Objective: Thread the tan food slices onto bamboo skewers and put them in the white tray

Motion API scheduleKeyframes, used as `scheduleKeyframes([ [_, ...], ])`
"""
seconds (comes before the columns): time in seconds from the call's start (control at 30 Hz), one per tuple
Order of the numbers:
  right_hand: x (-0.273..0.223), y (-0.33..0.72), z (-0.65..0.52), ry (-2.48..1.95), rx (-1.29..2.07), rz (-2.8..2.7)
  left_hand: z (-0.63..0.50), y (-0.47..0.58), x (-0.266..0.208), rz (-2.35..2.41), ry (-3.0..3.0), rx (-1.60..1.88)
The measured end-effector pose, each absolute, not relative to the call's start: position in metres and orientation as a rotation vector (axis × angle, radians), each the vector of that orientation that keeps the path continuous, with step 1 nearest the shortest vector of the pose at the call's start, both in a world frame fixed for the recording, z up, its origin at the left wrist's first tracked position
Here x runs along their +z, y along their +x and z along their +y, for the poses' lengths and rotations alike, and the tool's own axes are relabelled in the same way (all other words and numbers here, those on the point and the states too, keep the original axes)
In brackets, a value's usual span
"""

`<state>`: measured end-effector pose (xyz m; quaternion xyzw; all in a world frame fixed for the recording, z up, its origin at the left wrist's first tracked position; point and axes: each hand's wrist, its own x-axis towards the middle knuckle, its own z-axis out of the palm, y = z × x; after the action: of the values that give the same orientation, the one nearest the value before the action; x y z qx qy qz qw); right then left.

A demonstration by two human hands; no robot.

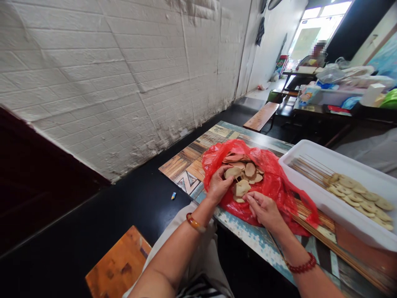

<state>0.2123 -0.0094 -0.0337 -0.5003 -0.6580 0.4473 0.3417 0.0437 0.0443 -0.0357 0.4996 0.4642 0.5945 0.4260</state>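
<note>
A red plastic bag [276, 174] lies open on the table, filled with thin, round beige slices [249, 169] of a food I cannot identify. Over the bag, my left hand [218, 184] pinches one beige slice [232, 173] between thumb and fingers. My right hand [263, 209] is closed on a thin wooden skewer [277, 247], whose lower part runs out below the palm. Just beyond my right fingertips, a few slices [242, 189] are threaded on it, and its tip shows close to the left hand's slice.
To the right, a white plastic tub [310, 150] holds several skewers loaded with slices. Bare skewers [344, 252] lie along the table [201, 142] beside it. A wooden stool [119, 263] stands at lower left. Farther back are a bench [262, 116], a cluttered table and a seated person [312, 60].
</note>
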Motion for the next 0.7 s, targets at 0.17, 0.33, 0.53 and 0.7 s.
scheduleKeyframes([
  [0.17,-0.033,0.213,-0.01,-1.295,1.145,-1.736,0.042,0.045,-0.033,1.134,1.22,1.484],
  [0.33,-0.032,0.212,-0.009,-1.305,1.127,-1.739,0.046,0.045,-0.039,1.157,1.238,1.492],
  [0.53,-0.033,0.213,-0.009,-1.301,1.137,-1.744,0.049,0.045,-0.046,1.161,1.226,1.512],
  [0.7,-0.036,0.214,-0.009,-1.293,1.137,-1.749,0.049,0.044,-0.047,1.188,1.256,1.517],
])
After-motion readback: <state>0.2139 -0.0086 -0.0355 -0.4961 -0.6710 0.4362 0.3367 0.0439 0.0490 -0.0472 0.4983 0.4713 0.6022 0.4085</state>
